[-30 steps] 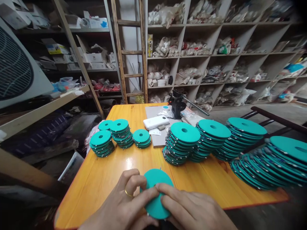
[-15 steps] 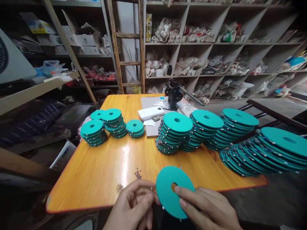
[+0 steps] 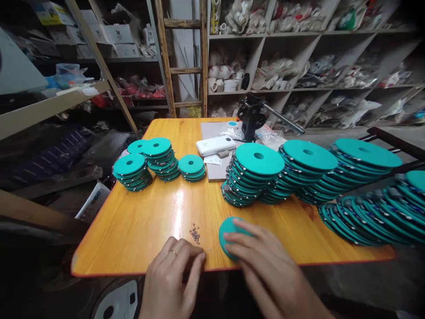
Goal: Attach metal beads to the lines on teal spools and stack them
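A round teal foam line winder (image 3: 226,239) lies on the wooden table near its front edge, partly covered by my right hand (image 3: 265,261). The fingers of that hand are stretched out over the winder's face, and its thumb is hidden. Left of it, my left hand (image 3: 175,270) rests at the table edge with fingers curled and thumb against forefinger. Whatever the pinch may hold is too small to see. Just beyond these fingertips is a small scatter of dark beads (image 3: 195,234).
Stacks of teal winders stand on the left (image 3: 133,173) and right (image 3: 255,173) of the table (image 3: 133,230). Behind them are a white power bank (image 3: 215,145), a grey board (image 3: 215,173) and a black clamp-like device (image 3: 251,117). Filled shelves line the back.
My right hand has brought the winder from a raised, tilted position down onto the table and spread over it. My left hand has moved away from the winder's rim. The view has shifted.
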`<state>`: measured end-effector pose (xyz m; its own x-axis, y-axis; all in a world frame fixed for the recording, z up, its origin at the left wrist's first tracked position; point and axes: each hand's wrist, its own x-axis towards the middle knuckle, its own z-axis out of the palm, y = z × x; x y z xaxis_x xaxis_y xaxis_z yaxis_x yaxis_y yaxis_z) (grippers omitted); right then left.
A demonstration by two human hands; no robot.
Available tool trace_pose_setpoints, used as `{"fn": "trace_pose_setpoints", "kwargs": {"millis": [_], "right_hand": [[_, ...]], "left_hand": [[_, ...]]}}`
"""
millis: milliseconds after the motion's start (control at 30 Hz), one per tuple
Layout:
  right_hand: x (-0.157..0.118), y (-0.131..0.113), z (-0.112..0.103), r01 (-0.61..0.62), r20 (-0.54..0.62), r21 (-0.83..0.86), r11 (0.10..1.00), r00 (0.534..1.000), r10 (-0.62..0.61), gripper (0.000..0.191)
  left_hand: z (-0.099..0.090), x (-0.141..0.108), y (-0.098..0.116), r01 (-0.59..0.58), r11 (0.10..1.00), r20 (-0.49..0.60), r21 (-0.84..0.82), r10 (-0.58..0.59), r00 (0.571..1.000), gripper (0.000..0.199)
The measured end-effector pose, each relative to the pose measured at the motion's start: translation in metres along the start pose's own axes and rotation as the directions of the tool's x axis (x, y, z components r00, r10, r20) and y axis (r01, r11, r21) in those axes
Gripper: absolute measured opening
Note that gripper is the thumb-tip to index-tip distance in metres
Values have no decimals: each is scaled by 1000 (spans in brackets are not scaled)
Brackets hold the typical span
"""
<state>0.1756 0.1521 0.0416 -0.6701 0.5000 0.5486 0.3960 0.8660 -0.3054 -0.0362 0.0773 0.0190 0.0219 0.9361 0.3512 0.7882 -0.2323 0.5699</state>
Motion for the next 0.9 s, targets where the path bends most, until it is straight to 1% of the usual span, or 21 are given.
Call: {"fn": "trace_pose_setpoints", "kwargs": {"millis": [33,100,133,200,267,333,400,467,533,600,733,900], "right_hand": [[6,-10,6,9,-18,4,1000,1000,-9,36],[17,-24,21,-27,-57,51,998,998,30,37],[21,-27,27,-48,-67,84,995,996,54,33],[26,-29,38,-93,-63,159,983,993,104,22],[28,-27,44,-134,-57,221,966,987,150,15],[28,-25,45,-172,-79,256,951,977,198,13],[29,-24,46,-202,-115,270,941,964,240,13],[29,-24,46,-214,-130,275,937,958,257,14],[30,-25,46,-211,-129,281,936,958,255,14],[32,-24,47,-205,-130,280,938,960,249,14],[35,-22,47,-175,-161,263,949,962,222,15],[35,-21,50,-172,-167,244,954,962,217,15]], "left_hand": [[0,-2,1,-2,1000,-3,-9,2,1000,12],[-2,-4,2,3,999,2,-38,-3,1000,13],[-3,-5,3,3,999,-1,-50,-4,1000,14],[-5,-4,3,-7,997,-12,-73,7,1000,15],[-9,-1,0,4,994,-7,-112,-4,1000,16],[-14,6,-6,52,991,16,-123,-50,999,15],[-19,14,-15,111,992,32,-59,-109,994,18],[-22,23,-23,131,991,55,13,-131,990,21],[-23,29,-29,134,990,86,31,-136,987,17],[-22,33,-32,150,988,105,43,-154,983,11],[-19,36,-32,174,977,107,125,-187,976,8],[-16,39,-33,149,979,111,140,-165,980,10]]}}
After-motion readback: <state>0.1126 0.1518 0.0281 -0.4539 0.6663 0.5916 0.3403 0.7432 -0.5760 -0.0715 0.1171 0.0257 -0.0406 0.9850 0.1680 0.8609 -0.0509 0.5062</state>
